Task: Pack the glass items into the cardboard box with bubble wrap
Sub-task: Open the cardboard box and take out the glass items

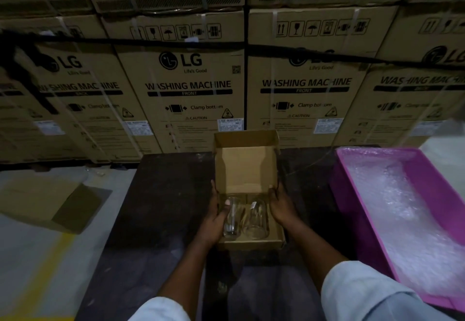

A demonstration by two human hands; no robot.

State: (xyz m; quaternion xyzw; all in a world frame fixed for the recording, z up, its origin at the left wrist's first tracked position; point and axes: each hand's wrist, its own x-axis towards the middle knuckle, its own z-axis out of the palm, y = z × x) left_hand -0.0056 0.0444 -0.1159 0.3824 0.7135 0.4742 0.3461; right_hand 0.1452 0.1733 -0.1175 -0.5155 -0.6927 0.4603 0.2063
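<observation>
Left hand [216, 216]: fingers curled around the left glass [232, 216], thumb lying on its upper side; it grips the glass inside the box. Right hand [281, 206]: rests against the right inner wall of the cardboard box [247, 169], fingers loosely bent along the edge; whether it grips the wall or only steadies it, I cannot tell.

Two clear glasses lie on their sides in the box's front part, side by side, apparently with a low cardboard divider between them. The right glass [256, 221] carries a small pale label near its upper end and is touched by neither hand. Box lid stands open at the far side.

Box sits on a dark tabletop [166, 194]. To the right, a pink crate [427, 167] holds bubble wrap [402, 207]; no wrap is visible around either glass.

Handling judgement: glasses are rigid, light, smooth-walled and breakable; likely slippery. Best taken around the barrel with a full wrap of fingers, not by the rim. Bubble wrap is soft and very light, can be pinched anywhere.

Behind: stacked washing-machine cartons [188, 86].
</observation>
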